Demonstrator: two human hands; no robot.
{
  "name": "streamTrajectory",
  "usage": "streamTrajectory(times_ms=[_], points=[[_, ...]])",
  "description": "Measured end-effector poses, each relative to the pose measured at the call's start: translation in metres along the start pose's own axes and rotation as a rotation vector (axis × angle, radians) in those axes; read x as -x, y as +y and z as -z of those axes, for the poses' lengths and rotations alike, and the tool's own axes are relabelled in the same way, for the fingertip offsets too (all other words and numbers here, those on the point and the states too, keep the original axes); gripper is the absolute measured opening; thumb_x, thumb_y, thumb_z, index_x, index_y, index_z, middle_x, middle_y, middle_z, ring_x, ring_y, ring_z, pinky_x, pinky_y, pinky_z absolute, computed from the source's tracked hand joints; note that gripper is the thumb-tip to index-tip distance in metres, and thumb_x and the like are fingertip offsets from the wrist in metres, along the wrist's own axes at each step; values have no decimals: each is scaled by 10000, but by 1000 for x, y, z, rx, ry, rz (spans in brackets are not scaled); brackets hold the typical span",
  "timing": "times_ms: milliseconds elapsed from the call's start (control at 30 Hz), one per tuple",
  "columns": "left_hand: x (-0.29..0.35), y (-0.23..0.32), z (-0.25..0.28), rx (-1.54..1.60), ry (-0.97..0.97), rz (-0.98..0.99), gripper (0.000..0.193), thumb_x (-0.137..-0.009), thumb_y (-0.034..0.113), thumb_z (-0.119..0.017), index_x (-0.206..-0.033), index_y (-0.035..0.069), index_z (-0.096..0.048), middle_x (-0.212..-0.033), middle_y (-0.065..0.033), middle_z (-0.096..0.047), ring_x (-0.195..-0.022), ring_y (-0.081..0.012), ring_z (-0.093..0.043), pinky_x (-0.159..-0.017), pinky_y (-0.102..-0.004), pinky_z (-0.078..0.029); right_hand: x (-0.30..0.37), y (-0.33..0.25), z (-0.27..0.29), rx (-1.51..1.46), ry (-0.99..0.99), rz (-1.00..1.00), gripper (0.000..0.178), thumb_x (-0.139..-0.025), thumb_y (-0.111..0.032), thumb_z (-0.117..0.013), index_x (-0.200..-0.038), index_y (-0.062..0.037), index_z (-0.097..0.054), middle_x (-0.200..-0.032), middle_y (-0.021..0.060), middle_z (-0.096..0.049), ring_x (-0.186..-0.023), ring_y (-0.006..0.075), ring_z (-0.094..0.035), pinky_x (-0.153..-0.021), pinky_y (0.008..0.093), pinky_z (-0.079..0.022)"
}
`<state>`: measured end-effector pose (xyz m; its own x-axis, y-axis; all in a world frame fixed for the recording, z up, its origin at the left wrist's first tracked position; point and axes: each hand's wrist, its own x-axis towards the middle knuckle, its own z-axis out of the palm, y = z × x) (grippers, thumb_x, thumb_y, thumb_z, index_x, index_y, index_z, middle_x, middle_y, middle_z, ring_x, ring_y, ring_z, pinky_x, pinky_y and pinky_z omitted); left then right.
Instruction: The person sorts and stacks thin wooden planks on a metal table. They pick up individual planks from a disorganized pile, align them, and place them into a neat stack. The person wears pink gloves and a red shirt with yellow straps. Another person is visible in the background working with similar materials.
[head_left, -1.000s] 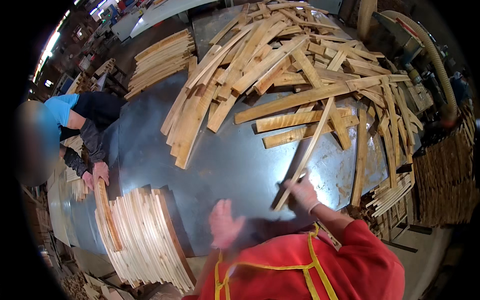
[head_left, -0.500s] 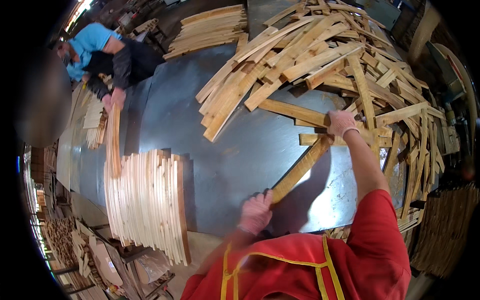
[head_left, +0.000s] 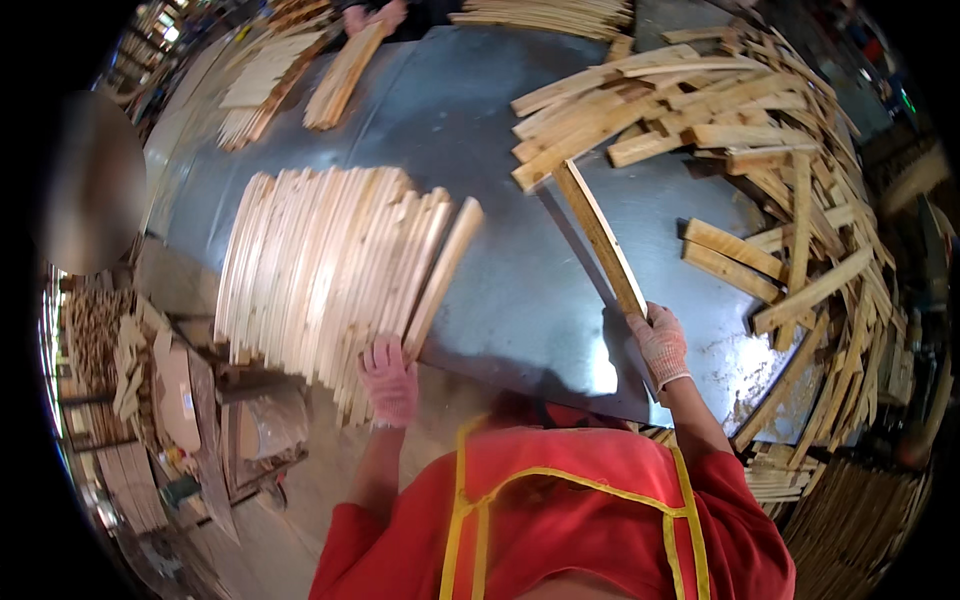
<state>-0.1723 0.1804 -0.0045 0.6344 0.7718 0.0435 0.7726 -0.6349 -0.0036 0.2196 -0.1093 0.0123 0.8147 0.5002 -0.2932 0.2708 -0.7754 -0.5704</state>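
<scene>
My gloved left hand [head_left: 388, 382] is at the near end of a wooden slat [head_left: 443, 278], its fingers closed around that end. This slat leans slightly apart from the right side of a row of pale slats [head_left: 315, 265] standing close together on the metal table. Further right, my gloved right hand [head_left: 660, 347] grips the near end of another wooden slat [head_left: 600, 235]. That one is tilted up above the table, pointing away from me, and casts a shadow on the metal.
A jumbled heap of wooden slats [head_left: 800, 170] covers the right side of the metal table [head_left: 500, 150]. Two loose slats [head_left: 735, 260] lie by its near edge. Across the table, a co-worker's hands [head_left: 378, 18] hold several boards [head_left: 345, 75], beside another stack [head_left: 268, 85].
My left hand has carried its slat left to the pale row. My right hand has drawn a slat out of the heap toward me. The view has shifted leftward and down.
</scene>
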Motion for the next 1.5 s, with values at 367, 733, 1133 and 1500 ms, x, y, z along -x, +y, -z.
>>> streamTrajectory(times_ms=[367,733,1133,1500], points=[[-58,46,97,36,-315,-350,425,-982,276,-636,-1370,102,-632,-1267,-140,-671,-1205,-323,-643,-1067,-498,-489,61,-178,-58,358,-94,906,440,-886,-298,-797,-1283,-133,-704,-1207,133,-718,-1206,344,-662,-1047,494,-508],[-87,-161,-12,104,-162,478,620,-1056,186,-603,-1638,43,-444,-1494,-199,-632,-1339,-344,-623,-1173,-363,-483,38,-53,-6,93,23,211,445,-936,-356,-720,-1329,-147,-704,-1341,148,-696,-1324,378,-594,-1136,476,-468],[-49,135,-75,95,20,-290,718,-966,379,-699,-1564,53,-473,-1599,-186,-476,-1519,-406,-397,-1273,-563,-299,-38,102,78,-161,199,-296,1032,-842,-446,-801,-1608,27,-295,-1172,353,-727,-1115,509,-713,-985,523,-560],[-63,144,-53,168,12,-257,598,-944,368,-708,-1462,111,-558,-1512,-135,-531,-1466,-352,-440,-1239,-544,-338,-191,152,186,934,396,172,769,-878,-183,-721,-1610,-110,-494,-1660,156,-482,-1456,391,-525,-1213,477,-433]])
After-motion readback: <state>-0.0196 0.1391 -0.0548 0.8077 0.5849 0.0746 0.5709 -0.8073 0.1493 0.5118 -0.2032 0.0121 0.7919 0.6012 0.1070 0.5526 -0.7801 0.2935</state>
